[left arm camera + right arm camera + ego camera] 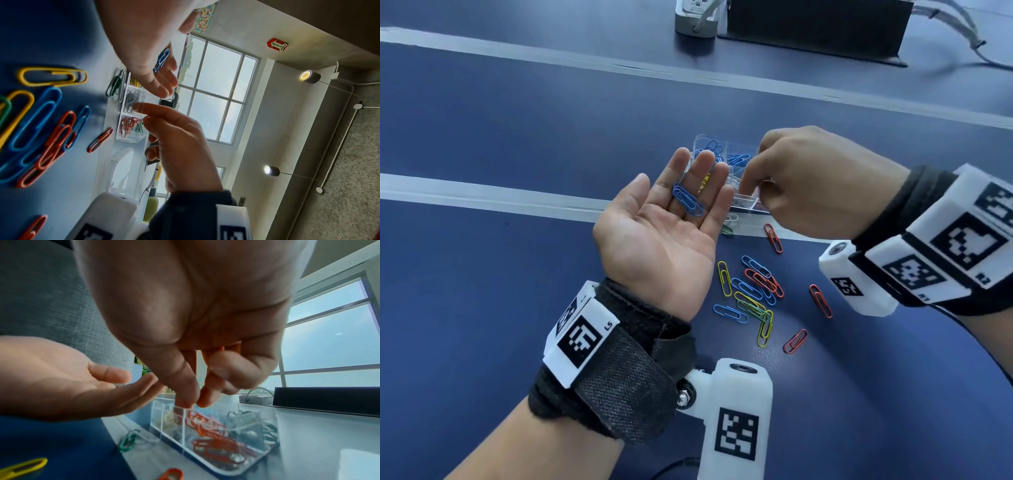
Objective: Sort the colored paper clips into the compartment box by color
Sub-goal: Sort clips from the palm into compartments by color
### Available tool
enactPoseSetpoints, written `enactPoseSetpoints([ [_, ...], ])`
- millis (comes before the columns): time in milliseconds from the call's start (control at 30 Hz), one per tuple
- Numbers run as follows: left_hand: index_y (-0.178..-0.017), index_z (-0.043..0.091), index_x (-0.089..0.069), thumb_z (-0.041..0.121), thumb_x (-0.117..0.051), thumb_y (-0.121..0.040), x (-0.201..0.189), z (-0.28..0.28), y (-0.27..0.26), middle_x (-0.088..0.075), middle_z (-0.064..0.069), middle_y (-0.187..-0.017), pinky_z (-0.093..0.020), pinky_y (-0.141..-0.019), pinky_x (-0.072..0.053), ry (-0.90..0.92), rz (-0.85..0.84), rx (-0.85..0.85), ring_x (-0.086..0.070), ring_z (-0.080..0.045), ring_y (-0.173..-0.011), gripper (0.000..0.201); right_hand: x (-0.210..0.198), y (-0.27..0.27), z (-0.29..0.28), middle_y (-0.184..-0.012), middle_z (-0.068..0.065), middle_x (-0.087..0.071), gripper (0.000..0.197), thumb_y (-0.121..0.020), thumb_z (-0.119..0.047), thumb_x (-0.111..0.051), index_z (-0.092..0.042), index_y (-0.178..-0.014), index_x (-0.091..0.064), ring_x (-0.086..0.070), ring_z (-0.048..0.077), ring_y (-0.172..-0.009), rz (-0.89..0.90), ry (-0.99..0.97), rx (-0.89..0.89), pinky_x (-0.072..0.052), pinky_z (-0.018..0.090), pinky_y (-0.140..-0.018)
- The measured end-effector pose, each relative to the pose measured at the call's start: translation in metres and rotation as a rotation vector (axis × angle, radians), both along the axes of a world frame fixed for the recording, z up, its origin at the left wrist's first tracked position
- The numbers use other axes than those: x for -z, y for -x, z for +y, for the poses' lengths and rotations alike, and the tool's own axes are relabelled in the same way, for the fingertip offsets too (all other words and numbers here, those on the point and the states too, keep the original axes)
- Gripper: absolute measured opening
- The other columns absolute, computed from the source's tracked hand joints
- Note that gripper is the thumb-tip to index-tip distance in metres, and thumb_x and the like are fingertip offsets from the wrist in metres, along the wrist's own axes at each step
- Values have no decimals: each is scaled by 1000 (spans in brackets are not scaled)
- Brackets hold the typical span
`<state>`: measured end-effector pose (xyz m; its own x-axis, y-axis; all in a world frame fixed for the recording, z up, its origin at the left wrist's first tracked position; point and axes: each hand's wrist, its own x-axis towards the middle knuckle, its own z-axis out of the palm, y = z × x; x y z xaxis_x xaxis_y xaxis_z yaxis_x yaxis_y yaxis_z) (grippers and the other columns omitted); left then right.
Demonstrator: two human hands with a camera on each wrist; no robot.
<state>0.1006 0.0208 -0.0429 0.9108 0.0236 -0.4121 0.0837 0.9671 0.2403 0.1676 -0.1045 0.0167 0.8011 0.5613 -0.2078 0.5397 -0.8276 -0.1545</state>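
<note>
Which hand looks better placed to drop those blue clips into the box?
Probably the right hand: it hovers over the clear plastic compartment box, while the open left hand cradles the blue paper clips.

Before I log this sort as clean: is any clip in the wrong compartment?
Yes. In the left wrist view a green paper clip lies in the compartment box among the red paper clips, so colors are mixed there.

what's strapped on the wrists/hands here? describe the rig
Both hands bare. Left wrist: black fabric wrap, white block with black square-pattern marker labelled L5, white camera housing on a bolted bracket. Right wrist: same black wrap, white marker blocks, white camera housing.
</note>
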Motion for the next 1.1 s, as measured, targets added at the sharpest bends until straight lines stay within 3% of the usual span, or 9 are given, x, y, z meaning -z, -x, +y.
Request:
enactPoseSetpoints([
  [300,-113,4,-59,30,-31,-95,-1,0,0,-67,-17,-104,-42,-92,-50,-2,-11,13,-63,-33,-108,42,4,0,-1,-103,-1,-53,41,-82,-17,-43,-39,-108,-66,-55,27,-100,-20,7,24,-47,37,-86],
  [467,-116,2,-57,31,-32,-94,-3,-2,2,-62,-21,-120,-44,-96,-47,16,-6,29,-61,-33,-111,45,-2,-2,-3,-82,-3,-53,31,-81,-10,-50,-24,-98,-71,-50,16,-73,-130,-296,65,-37,23,-70],
  [567,-118,1,-57,33,-32,-93,-3,-2,2,-61,-20,-122,-44,-98,-45,18,-19,49,-61,-31,-110,48,-7,6,5,-74,-11,-58,18,-82,-21,-57,-24,-94,-70,-48,5,-59,-155,-428,79,-35,12,-60],
  [633,-127,-2,-51,35,-32,-93,-6,-3,3,-64,-19,-116,-40,-89,-51,42,-56,72,-68,-29,-95,54,-8,14,13,-71,-14,-62,13,-81,-29,-61,-27,-89,-71,-52,-2,-60,-73,-409,44,-40,9,-63],
  [700,-135,-2,-44,37,-32,-93,-8,-4,5,-63,-14,-98,-32,-72,-53,61,-82,80,-68,-25,-71,58,-4,19,20,-74,-9,-68,14,-78,-31,-63,-28,-88,-72,-60,7,-67,-26,-333,8,-50,23,-71],
  [767,-134,-1,-43,37,-32,-93,-8,-5,6,-60,-10,-87,-30,-69,-50,63,-95,77,-64,-21,-66,57,0,20,25,-80,-6,-70,17,-77,-30,-62,-30,-91,-72,-62,16,-75,-55,-275,2,-51,31,-75],
  [900,-120,1,-52,38,-28,-94,-8,-4,6,-59,-11,-95,-31,-97,-40,42,-92,105,-58,-22,-94,51,3,17,28,-76,-9,-69,18,-75,-25,-63,-29,-90,-72,-60,11,-70,-27,-327,59,-52,29,-72],
  [1000,-110,0,-56,39,-28,-94,-6,-5,6,-61,-12,-98,-32,-103,-36,47,-95,108,-55,-24,-104,51,4,14,27,-72,-10,-68,17,-73,-19,-64,-27,-85,-72,-60,6,-66,62,-395,81,-52,24,-70],
  [1100,-122,-1,-54,38,-32,-92,-4,-4,4,-59,-16,-122,-37,-106,-36,31,-74,88,-54,-26,-117,54,-1,-3,24,-75,-2,-71,20,-74,-9,-64,-22,-86,-73,-62,7,-64,141,-460,119,-52,22,-66],
])
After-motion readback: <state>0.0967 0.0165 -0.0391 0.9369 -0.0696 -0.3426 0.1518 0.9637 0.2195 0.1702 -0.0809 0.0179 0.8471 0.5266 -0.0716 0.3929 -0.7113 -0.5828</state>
